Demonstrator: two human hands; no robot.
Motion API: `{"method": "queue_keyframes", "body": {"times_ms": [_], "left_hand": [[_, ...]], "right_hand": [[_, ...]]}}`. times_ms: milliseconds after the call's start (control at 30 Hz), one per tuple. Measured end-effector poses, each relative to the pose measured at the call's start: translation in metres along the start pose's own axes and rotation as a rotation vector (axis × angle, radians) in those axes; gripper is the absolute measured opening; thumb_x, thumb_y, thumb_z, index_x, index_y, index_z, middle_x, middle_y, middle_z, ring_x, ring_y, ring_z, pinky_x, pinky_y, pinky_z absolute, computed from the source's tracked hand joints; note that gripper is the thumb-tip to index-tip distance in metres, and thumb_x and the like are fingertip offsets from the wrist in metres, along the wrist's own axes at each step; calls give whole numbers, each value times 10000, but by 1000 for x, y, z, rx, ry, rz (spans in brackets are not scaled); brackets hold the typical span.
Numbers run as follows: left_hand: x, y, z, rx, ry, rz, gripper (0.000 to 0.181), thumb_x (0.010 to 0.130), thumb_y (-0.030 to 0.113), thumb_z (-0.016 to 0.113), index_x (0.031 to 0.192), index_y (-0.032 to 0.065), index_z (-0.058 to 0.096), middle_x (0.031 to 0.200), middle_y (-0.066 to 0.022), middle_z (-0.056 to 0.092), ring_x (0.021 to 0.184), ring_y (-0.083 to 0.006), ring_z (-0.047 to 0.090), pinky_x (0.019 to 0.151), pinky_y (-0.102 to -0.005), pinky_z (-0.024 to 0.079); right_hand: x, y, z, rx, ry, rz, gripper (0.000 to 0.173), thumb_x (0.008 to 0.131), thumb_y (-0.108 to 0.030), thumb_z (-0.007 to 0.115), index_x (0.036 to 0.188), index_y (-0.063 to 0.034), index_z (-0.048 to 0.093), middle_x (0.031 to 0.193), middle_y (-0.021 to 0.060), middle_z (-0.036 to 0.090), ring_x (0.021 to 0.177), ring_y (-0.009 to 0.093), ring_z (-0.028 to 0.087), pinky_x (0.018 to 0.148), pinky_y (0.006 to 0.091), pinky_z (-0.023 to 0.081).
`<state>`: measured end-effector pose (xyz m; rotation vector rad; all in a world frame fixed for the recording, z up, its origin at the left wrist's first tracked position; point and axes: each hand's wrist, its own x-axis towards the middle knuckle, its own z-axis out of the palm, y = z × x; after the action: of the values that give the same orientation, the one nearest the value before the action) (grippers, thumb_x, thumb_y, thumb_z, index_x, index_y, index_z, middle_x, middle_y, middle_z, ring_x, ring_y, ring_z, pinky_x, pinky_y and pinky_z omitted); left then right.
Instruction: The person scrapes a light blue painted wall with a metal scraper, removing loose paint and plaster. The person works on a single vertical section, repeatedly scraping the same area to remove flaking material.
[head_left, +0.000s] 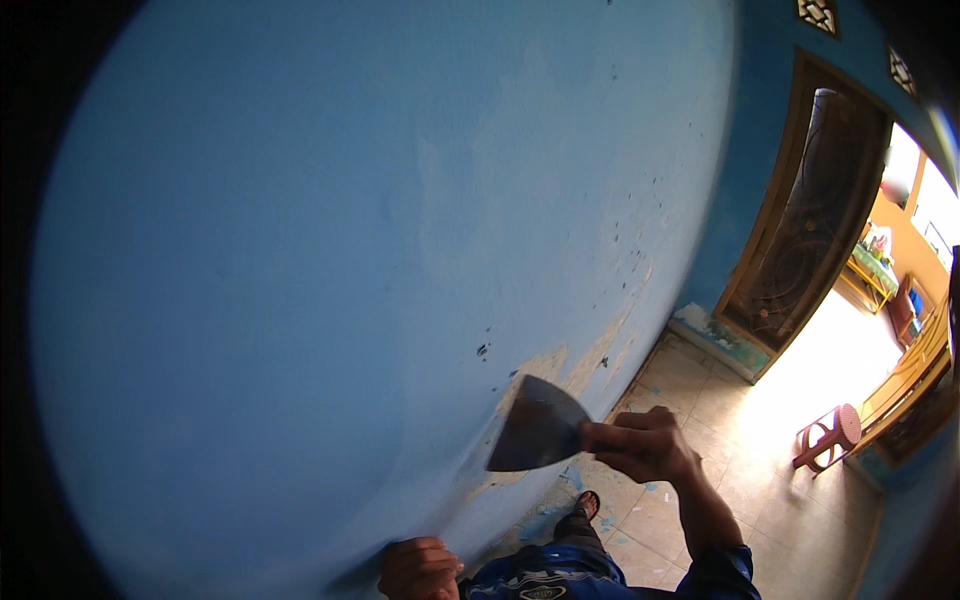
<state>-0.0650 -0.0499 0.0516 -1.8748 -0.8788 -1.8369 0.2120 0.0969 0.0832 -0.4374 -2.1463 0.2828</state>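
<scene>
My right hand (646, 444) is closed around the handle of a wide metal putty knife (538, 427). Its blade is at the blue painted wall (300, 262), over a patch of bare plaster (551, 364) where the paint is gone; whether the edge touches the wall, I cannot tell. Small chips and pits mark the wall above and right of the blade. At the bottom, my left hand (421, 568) is near the wall with its fingers curled; I cannot tell if it holds anything.
Paint flakes (574, 478) lie on the tiled floor (675, 517) along the wall's foot, near my sandalled foot (589, 505). A plastic stool (831, 439) stands at right by an open doorway. A wooden-framed panel (806, 217) is at upper right; beyond the doorway is a table (876, 268).
</scene>
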Motion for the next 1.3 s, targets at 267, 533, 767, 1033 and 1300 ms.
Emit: {"method": "queue_keyframes", "body": {"times_ms": [267, 533, 767, 1033, 1300], "left_hand": [[-6, -2, -16, 101, -148, 70, 370, 944, 238, 401, 702, 23, 581, 564, -94, 590, 455, -223, 556, 468, -376, 495], [-1, -2, -8, 85, -139, 88, 285, 930, 222, 426, 788, 16, 561, 506, -65, 551, 400, -171, 529, 432, -322, 468], [5, 7, -12, 160, -220, 45, 256, 928, 205, 414, 838, 10, 554, 524, -65, 545, 420, -179, 532, 470, -341, 486], [-21, 2, -26, 61, -218, -19, 393, 974, 346, 485, 792, 12, 583, 565, -62, 564, 484, -191, 569, 521, -346, 485], [-11, 15, -84, -20, 230, 92, 343, 941, 243, 295, 703, 85, 486, 515, -60, 540, 410, -159, 480, 455, -325, 413]], "right_hand": [[1, -6, -18, -81, -76, -2, 473, 742, -123, 770, 1198, -169, 650, 640, 8, 602, 452, 127, 555, 391, 275, 424], [-42, 9, 6, 322, 204, 233, 466, 804, -174, 654, 1233, -5, 590, 992, 151, 606, 780, 226, 631, 634, 256, 495], [-74, 37, 45, 1063, 936, 354, 483, 782, -240, 776, 1134, -58, 499, 892, 38, 553, 750, 100, 544, 620, 206, 439], [-50, 25, 50, 1078, 976, 462, 269, 855, -256, 702, 972, -80, 535, 855, 35, 546, 711, 119, 510, 675, 235, 444], [16, -6, 20, 1189, 1060, 244, 400, 978, -511, 388, 1022, -117, 446, 700, 8, 416, 544, 99, 459, 562, 309, 499]]}}
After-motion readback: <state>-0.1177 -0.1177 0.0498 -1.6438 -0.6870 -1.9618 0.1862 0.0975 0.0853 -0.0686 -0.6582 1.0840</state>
